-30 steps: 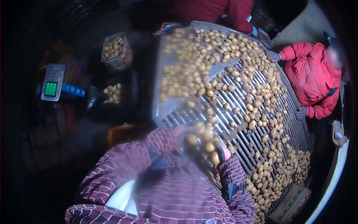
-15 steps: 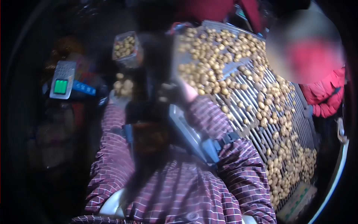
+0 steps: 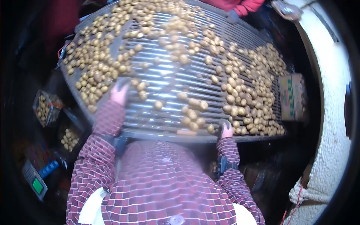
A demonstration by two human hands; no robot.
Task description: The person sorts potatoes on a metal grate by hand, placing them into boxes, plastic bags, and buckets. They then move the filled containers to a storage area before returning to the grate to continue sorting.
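Observation:
Potatoes [image 3: 234, 90] lie spread and heaped over a slatted metal table [image 3: 157, 116]. My left hand [image 3: 120, 91], gloved and smeared by motion, is over the left part of the table, beside a few potatoes; its fingers are too blurred to read. At the table's near edge, right of the middle, my right hand [image 3: 225, 128] wears a dark glove and touches or nearly touches a potato [image 3: 210, 128]. What its fingers hold, if anything, is hidden. A small orange-brown piece [image 3: 186, 132] lies on the near edge between the hands.
At the left are a clear container of potatoes [image 3: 43, 108], more potatoes [image 3: 69, 140] below it and a scale with a green display [image 3: 38, 185]. A cardboard box [image 3: 291, 96] stands at the table's right end. Across the table is another person's red sleeve [image 3: 249, 6].
The view has swung right onto the table. Both hands have moved from the container area to the slatted table, apart from each other. The scale now appears lower left.

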